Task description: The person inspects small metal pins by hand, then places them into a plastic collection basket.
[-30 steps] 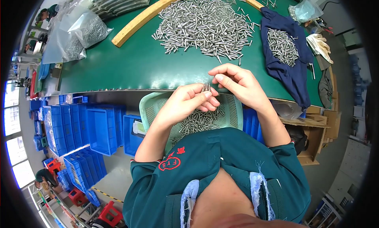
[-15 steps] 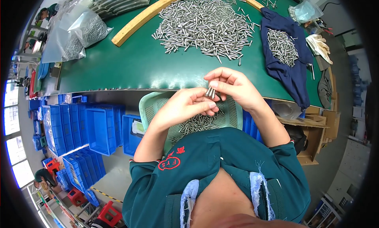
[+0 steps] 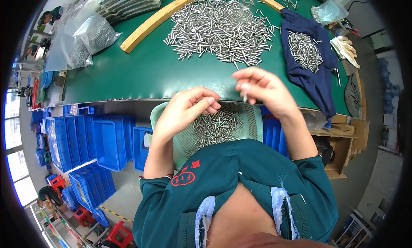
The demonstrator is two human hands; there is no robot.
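Note:
My right hand (image 3: 264, 91) is raised over the table's front edge, its thumb and fingers pinched on a small silver metal pin (image 3: 245, 97). My left hand (image 3: 189, 106) is above the left part of a pale green perforated basket (image 3: 253, 123), fingers curled toward the thumb; whatever they may hold is hidden. Many loose metal pins (image 3: 216, 127) lie in the basket, in front of my body. Beyond my hands, a large heap of similar pins (image 3: 219, 29) spreads over the green table (image 3: 150, 76).
Wooden strips (image 3: 159, 20) border the heap. At right, a dark blue cloth (image 3: 307, 82) bears more pins, beside white gloves (image 3: 344, 50). Plastic bags of pins (image 3: 96, 35) stand at the left. Blue crates (image 3: 111, 143) are stacked below, left of the basket.
My hands, together over the basket with several pins between them, have moved apart. The left went left; the right went a little right, with a pin in its fingers. More of the basket's contents show.

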